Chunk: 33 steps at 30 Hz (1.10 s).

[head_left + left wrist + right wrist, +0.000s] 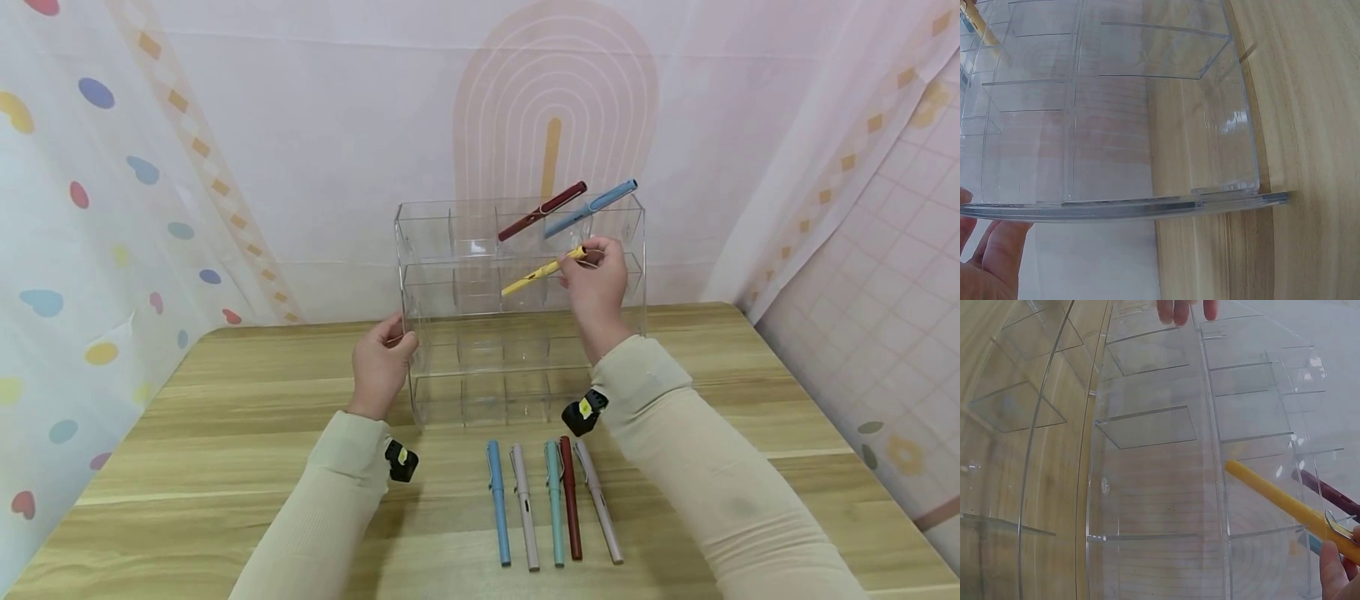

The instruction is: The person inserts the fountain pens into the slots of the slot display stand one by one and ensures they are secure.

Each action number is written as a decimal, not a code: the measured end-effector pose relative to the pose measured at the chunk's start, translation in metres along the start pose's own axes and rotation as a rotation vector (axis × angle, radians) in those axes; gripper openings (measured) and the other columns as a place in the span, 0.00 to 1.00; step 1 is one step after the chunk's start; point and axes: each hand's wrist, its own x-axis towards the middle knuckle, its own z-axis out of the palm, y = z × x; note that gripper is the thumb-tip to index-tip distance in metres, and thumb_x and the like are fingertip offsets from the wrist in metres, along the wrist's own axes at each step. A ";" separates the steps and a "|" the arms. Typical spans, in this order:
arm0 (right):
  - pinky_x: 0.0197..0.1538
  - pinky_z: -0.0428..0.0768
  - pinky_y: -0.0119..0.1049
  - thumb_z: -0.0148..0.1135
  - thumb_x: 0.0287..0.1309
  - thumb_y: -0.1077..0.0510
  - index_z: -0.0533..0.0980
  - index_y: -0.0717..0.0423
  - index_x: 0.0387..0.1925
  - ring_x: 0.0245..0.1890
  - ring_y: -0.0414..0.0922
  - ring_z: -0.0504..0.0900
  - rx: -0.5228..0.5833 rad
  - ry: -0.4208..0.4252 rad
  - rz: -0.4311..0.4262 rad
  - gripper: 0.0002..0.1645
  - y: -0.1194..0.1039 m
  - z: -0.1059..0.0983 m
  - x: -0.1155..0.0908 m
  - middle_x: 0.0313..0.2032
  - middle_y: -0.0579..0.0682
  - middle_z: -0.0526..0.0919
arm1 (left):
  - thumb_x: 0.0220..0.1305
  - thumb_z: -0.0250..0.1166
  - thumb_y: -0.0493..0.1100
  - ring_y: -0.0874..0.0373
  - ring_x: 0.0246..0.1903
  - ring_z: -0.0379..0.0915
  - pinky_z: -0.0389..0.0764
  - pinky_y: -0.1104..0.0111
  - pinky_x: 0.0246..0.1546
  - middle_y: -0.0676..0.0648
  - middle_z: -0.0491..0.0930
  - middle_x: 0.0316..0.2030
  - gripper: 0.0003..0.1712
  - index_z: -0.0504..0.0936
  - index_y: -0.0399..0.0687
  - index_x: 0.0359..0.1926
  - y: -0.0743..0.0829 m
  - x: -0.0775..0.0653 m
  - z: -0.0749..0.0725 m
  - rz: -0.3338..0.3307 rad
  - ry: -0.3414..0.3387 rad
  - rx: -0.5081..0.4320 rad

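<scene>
A clear, tiered acrylic pen rack [480,372] stands on the table. My left hand [381,367] holds its left side edge, and in the left wrist view the fingers [1007,250] meet the side panel. Pinched by the cap end, a yellow pen [534,277] slants down and left from my right hand [600,283], its tip at the second tier's front. In the right wrist view the yellow pen [1272,497] lies over the compartments. A dark red pen [542,212] and a blue pen [592,208] lean in top-tier compartments.
In front of the rack lie a blue pen [498,508], a pale purple pen [526,508], a mint pen [554,504], a dark red pen [571,500] and another pale purple pen [599,504]. A patterned curtain [337,125] hangs behind the wooden table [225,467].
</scene>
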 end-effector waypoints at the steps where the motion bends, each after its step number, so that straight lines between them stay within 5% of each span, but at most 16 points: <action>1: 0.34 0.81 0.27 0.62 0.56 0.71 0.68 0.61 0.45 0.37 0.40 0.78 -0.001 -0.002 -0.004 0.17 0.000 0.000 0.000 0.35 0.47 0.73 | 0.63 0.56 0.35 0.48 0.53 0.75 0.77 0.74 0.42 0.36 0.79 0.50 0.27 0.71 0.38 0.65 0.000 0.000 0.000 -0.002 -0.001 0.005; 11: 0.37 0.81 0.29 0.63 0.57 0.69 0.67 0.65 0.51 0.39 0.40 0.78 -0.028 -0.013 0.019 0.21 0.000 -0.002 0.000 0.37 0.47 0.73 | 0.63 0.56 0.35 0.47 0.53 0.76 0.79 0.66 0.47 0.35 0.79 0.50 0.27 0.71 0.37 0.64 -0.002 0.001 0.001 0.004 0.004 0.013; 23: 0.42 0.80 0.29 0.64 0.56 0.67 0.68 0.64 0.54 0.42 0.40 0.79 -0.028 -0.030 0.016 0.24 0.000 -0.007 -0.001 0.39 0.46 0.73 | 0.63 0.56 0.35 0.48 0.51 0.77 0.74 0.82 0.34 0.35 0.80 0.48 0.26 0.72 0.36 0.63 -0.002 0.000 0.003 0.014 0.015 -0.003; 33: 0.44 0.80 0.29 0.65 0.55 0.68 0.69 0.63 0.51 0.41 0.40 0.77 -0.001 -0.023 -0.006 0.23 0.001 -0.010 -0.003 0.40 0.45 0.73 | 0.63 0.55 0.34 0.50 0.49 0.76 0.72 0.83 0.29 0.36 0.79 0.46 0.26 0.72 0.37 0.63 0.001 -0.001 0.004 -0.003 0.021 -0.017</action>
